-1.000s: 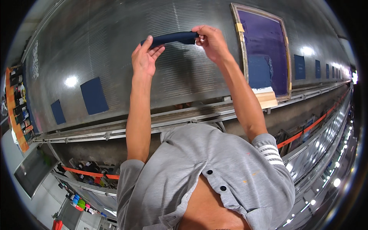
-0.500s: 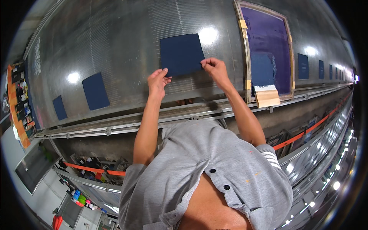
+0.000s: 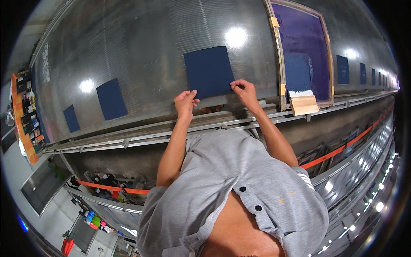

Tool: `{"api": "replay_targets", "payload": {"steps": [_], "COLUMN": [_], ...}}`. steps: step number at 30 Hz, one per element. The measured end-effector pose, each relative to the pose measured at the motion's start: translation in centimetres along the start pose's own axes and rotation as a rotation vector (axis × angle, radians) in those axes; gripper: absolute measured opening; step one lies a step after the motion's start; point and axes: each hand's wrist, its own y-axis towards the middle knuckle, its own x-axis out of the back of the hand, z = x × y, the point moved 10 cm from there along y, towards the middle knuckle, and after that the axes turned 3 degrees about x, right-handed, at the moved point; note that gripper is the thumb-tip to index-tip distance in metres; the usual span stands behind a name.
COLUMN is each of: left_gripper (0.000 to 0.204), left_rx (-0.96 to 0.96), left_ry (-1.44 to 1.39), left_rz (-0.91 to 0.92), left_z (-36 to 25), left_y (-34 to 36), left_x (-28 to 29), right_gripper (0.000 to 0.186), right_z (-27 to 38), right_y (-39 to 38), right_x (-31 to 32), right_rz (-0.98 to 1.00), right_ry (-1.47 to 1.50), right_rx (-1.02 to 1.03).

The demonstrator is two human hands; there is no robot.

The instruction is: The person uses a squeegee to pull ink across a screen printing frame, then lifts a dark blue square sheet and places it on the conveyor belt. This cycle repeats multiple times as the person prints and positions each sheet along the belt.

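Note:
A square piece of navy fabric [image 3: 209, 70] lies on the long grey table [image 3: 150, 64] before me. My left hand [image 3: 186, 102] pinches its near left corner between thumb and fingers. At the near right corner, my right hand [image 3: 245, 92] grips the edge in the same way. To the right stands a screen-printing frame [image 3: 280, 64] with purple mesh and dark blue ink at its near end. A squeegee with a wooden handle [image 3: 304, 105] rests at that end, its white-edged part against the ink.
Two more navy pieces, a larger one [image 3: 112, 99] and a smaller one [image 3: 72, 118], lie to the left. Beyond the frame, another navy piece [image 3: 343, 70] heads a row of several. A metal rail [image 3: 162, 135] runs along the table's near edge. Orange-edged shelving [image 3: 25, 120] stands far left.
The navy fabric's near edge has come a little closer to the table's near edge, with both hands still pinching its corners. The whole view has shifted slightly.

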Motion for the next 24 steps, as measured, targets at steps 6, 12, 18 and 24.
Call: {"api": "replay_targets", "payload": {"steps": [6, 12, 18, 24], "left_gripper": [0.016, 0.016, 0.025, 0.067], "left_rx": [-0.023, -0.102, -0.331, -1.238], "left_ry": [0.065, 0.164, 0.720, 1.231], "left_rz": [0.017, -0.047, -0.227, -0.127], "left_z": [0.4, 1.2, -3.5, -11.2], "left_y": [-0.4, 0.4, -0.9, -4.0], "left_x": [0.0, 0.5, -0.1, -11.9], "right_gripper": [0.013, 0.017, 0.021, 0.025], "right_z": [-1.0, -1.3, 1.2, 2.7], "right_y": [-0.7, -0.8, -1.2, -3.2], "right_x": [0.0, 0.0, -0.2, 2.9], "right_rz": [0.008, -0.005, -0.070, -0.249], "right_ry": [-0.065, -0.182, -0.344, -0.388], "right_rx": [0.053, 0.104, 0.148, 0.175]}}
